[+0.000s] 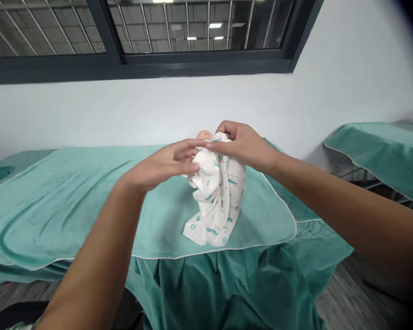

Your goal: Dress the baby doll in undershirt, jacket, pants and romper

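A white cloth [234, 185] printed with small green figures is wrapped around a doll, and its loose lower folds lie on the table cover. Only the doll's small pinkish head [204, 134] shows above the wrap; the body is hidden. My right hand [239, 141] has its fingers curled on the cloth's top edge, to the right of the head. My left hand [172, 161] reaches in from the left, fingers stretched out and thumb apart, touching the cloth's upper left side. The fingertips of both hands come close together just below the head.
Under the doll lies a light green pad [261, 215] with a pale edge, over a darker green drape [223, 279] hanging at the front. Another green-covered surface [385, 151] stands at the right. A white wall [141, 110] and a dark-framed window [199, 66] are behind.
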A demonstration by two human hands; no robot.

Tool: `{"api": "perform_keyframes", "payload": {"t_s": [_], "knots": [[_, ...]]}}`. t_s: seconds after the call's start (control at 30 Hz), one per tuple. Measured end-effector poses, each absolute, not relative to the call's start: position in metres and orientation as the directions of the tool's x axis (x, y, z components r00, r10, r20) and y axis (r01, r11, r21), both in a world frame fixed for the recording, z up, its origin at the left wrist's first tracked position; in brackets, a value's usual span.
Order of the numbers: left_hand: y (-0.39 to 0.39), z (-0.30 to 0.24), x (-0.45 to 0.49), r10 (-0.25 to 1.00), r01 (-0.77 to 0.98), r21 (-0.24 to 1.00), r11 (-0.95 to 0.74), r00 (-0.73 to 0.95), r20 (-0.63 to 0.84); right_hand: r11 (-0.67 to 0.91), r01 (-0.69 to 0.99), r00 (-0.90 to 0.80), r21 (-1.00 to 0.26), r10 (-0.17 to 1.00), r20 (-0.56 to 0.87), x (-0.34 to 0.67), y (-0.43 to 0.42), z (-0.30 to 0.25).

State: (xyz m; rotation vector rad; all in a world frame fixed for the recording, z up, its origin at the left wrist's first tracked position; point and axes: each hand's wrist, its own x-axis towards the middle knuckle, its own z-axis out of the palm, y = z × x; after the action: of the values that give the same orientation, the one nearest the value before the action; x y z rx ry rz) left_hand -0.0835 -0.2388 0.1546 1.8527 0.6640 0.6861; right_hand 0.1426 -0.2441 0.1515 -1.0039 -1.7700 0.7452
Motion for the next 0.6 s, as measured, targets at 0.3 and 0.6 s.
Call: {"api": "perform_keyframes", "payload": {"t_s": [0.3, 0.6], "knots": [[-0.241, 0.126, -0.040, 0.866, 0.006, 0.952, -0.305, 0.418, 0.275, 0.447, 0.284, -0.441, -0.849, 0.846, 0.298, 0.154, -0.248, 0.151], [-0.239, 0.112, -0.029, 0.855, -0.108, 0.993, -0.046, 0.510, 0.096, 0.192, -0.020, -0.267, -0.981, 0.945, 0.191, 0.168, -0.247, 0.124]]}}
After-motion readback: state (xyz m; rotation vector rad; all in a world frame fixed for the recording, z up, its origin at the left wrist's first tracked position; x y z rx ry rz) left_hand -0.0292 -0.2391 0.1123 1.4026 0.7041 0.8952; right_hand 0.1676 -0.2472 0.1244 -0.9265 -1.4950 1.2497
